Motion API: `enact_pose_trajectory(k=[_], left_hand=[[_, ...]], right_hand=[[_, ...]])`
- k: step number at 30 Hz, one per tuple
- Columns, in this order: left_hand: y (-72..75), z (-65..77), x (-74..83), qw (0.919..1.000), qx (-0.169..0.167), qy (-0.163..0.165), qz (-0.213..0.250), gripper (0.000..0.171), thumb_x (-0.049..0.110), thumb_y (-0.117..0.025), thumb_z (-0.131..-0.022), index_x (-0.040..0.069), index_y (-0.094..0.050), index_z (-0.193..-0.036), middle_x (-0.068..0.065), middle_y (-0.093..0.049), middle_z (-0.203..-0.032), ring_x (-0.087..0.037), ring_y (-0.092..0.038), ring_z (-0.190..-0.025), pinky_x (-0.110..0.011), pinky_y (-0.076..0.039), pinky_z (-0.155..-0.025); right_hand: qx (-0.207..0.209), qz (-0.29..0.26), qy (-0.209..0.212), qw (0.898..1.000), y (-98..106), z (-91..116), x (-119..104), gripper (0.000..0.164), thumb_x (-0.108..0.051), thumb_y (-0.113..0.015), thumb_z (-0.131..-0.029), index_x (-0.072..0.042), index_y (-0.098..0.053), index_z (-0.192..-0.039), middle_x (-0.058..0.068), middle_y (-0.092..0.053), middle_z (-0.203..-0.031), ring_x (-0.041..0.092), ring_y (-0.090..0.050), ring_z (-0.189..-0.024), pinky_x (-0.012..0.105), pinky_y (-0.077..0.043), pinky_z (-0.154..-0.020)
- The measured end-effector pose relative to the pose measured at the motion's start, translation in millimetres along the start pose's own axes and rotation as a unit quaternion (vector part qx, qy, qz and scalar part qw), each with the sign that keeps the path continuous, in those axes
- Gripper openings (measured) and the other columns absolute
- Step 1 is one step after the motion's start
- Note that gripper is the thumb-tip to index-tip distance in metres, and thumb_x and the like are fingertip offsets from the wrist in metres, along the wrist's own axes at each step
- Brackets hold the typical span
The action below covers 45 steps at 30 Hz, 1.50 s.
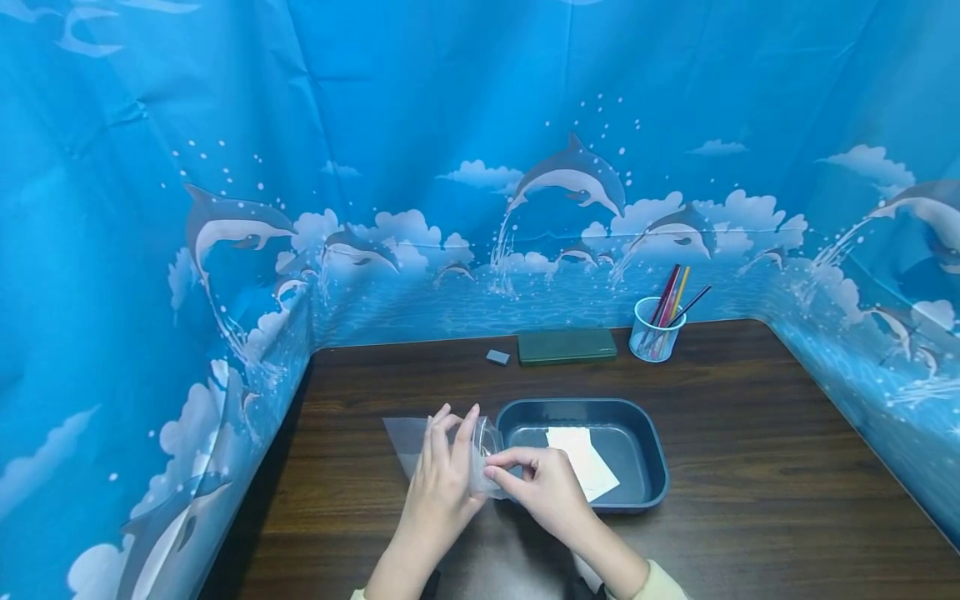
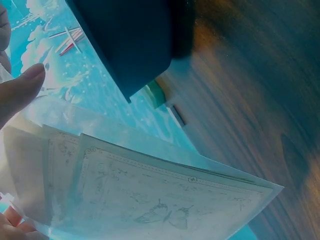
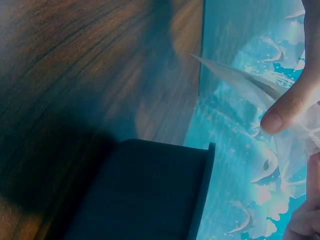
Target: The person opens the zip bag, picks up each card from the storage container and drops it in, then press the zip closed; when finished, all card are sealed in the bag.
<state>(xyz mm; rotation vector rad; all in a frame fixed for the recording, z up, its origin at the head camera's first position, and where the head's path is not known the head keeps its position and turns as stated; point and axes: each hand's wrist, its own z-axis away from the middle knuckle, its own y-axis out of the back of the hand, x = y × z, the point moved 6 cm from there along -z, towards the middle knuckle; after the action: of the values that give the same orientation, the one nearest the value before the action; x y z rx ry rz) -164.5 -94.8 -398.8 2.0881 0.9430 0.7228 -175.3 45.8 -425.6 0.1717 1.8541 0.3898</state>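
A clear plastic zip bag (image 1: 406,435) is held over the table, left of a dark blue tray (image 1: 658,467). Inside the bag, the left wrist view shows several overlapping printed paper cards (image 2: 165,200), the front one with a butterfly drawing. My left hand (image 1: 438,479) holds the bag around its middle, thumb on one side and fingertips on the other. At the bag's right end, beside the tray's left rim, my right hand (image 1: 543,487) pinches the edge between thumb and index finger. White paper pieces (image 1: 581,460) lie in the tray.
Behind the tray, a green case (image 1: 567,347) lies at the table's back edge with a small grey-blue block (image 1: 497,357) to its left. A light blue mesh cup (image 1: 657,333) of pencils stands at back right. Dolphin-printed curtains (image 1: 420,167) surround the wooden table (image 1: 765,433).
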Motion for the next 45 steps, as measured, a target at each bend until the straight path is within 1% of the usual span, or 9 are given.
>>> enact_pose_trajectory(k=[12, 18, 22, 24, 25, 28, 31, 41, 45], left_hand=[[-2.7, 1.1, 4.4, 0.9996, 0.013, -0.024, -0.003, 0.122, 0.010, -0.097, -0.041, 0.003, -0.036, -0.146, -0.021, -0.042, -0.123, -0.039, -0.033, -0.133, -0.051, -0.027, -0.111], [-0.6, 1.9, -1.7, 0.9997, 0.016, -0.014, -0.013, 0.120, 0.018, -0.097, -0.043, 0.004, -0.038, -0.146, -0.022, -0.043, -0.124, -0.039, -0.035, -0.132, -0.050, -0.029, -0.110], [3.9, 3.0, -13.2, 0.9996, 0.006, 0.016, -0.023, 0.122, 0.018, -0.098, -0.042, 0.006, -0.036, -0.147, -0.022, -0.042, -0.127, -0.038, -0.032, -0.134, -0.049, -0.032, -0.109], [5.9, 3.3, -19.1, 0.9993, 0.001, 0.029, -0.025, 0.123, 0.018, -0.098, -0.042, 0.007, -0.036, -0.147, -0.023, -0.041, -0.128, -0.037, -0.031, -0.135, -0.050, -0.032, -0.108], [6.8, 3.4, -21.4, 0.9992, 0.001, 0.033, -0.025, 0.124, 0.017, -0.098, -0.041, 0.006, -0.036, -0.147, -0.023, -0.041, -0.128, -0.038, -0.031, -0.135, -0.050, -0.032, -0.108], [7.4, 4.7, -26.1, 0.9989, -0.001, 0.041, -0.021, 0.123, 0.015, -0.098, -0.041, 0.006, -0.036, -0.147, -0.023, -0.041, -0.127, -0.038, -0.031, -0.134, -0.051, -0.031, -0.108], [6.4, 6.8, -27.0, 0.9988, -0.001, 0.045, -0.017, 0.122, 0.013, -0.098, -0.041, 0.005, -0.037, -0.146, -0.023, -0.041, -0.127, -0.039, -0.032, -0.134, -0.052, -0.031, -0.107], [1.7, 8.9, -25.2, 0.9983, -0.023, 0.050, -0.021, 0.124, 0.016, -0.099, -0.040, 0.006, -0.036, -0.147, -0.022, -0.039, -0.132, -0.037, -0.029, -0.135, -0.049, -0.033, -0.107], [1.5, 9.3, -26.3, 0.9977, -0.030, 0.056, -0.024, 0.125, 0.018, -0.099, -0.041, 0.007, -0.034, -0.147, -0.021, -0.037, -0.133, -0.036, -0.028, -0.136, -0.050, -0.034, -0.107]], right_hand=[[-0.039, 0.022, 0.035, 0.998, -9, 0, 2, 0.012, -0.025, -0.071, -0.088, -0.022, -0.077, -0.099, -0.010, -0.044, -0.048, -0.003, -0.030, -0.038, 0.015, -0.025, -0.034], [0.017, 0.003, 0.020, 1.000, 10, -3, 10, 0.014, -0.026, -0.070, -0.089, -0.023, -0.075, -0.101, -0.014, -0.065, -0.069, 0.004, -0.034, -0.038, 0.021, -0.028, -0.032], [0.072, 0.047, -0.001, 0.996, 37, -9, 28, 0.014, -0.019, -0.073, -0.087, -0.023, -0.074, -0.100, -0.014, -0.069, -0.081, 0.008, -0.035, -0.039, 0.024, -0.029, -0.033], [0.080, 0.092, -0.030, 0.992, 51, -11, 42, 0.016, -0.018, -0.074, -0.085, -0.022, -0.074, -0.101, -0.012, -0.070, -0.085, 0.010, -0.036, -0.040, 0.025, -0.029, -0.034], [0.080, 0.124, -0.044, 0.988, 57, -12, 50, 0.019, -0.019, -0.075, -0.085, -0.020, -0.074, -0.103, -0.010, -0.070, -0.088, 0.010, -0.043, -0.045, 0.025, -0.034, -0.037], [0.046, 0.204, -0.090, 0.974, 68, -12, 73, 0.030, -0.021, -0.077, -0.082, -0.017, -0.071, -0.112, 0.002, -0.069, -0.106, 0.020, -0.062, -0.071, 0.033, -0.052, -0.057], [0.003, 0.272, -0.110, 0.956, 69, -12, 88, 0.043, -0.022, -0.080, -0.078, -0.013, -0.068, -0.119, 0.012, -0.062, -0.120, 0.033, -0.061, -0.102, 0.047, -0.054, -0.077], [-0.088, 0.331, -0.166, 0.925, 63, -12, 111, 0.078, -0.028, -0.092, -0.059, -0.011, -0.060, -0.128, 0.019, -0.051, -0.129, 0.036, -0.061, -0.095, 0.051, -0.055, -0.072], [-0.093, 0.335, -0.167, 0.922, 62, -14, 113, 0.086, -0.029, -0.094, -0.056, -0.011, -0.057, -0.132, 0.021, -0.048, -0.127, 0.030, -0.060, -0.081, 0.044, -0.055, -0.063]])
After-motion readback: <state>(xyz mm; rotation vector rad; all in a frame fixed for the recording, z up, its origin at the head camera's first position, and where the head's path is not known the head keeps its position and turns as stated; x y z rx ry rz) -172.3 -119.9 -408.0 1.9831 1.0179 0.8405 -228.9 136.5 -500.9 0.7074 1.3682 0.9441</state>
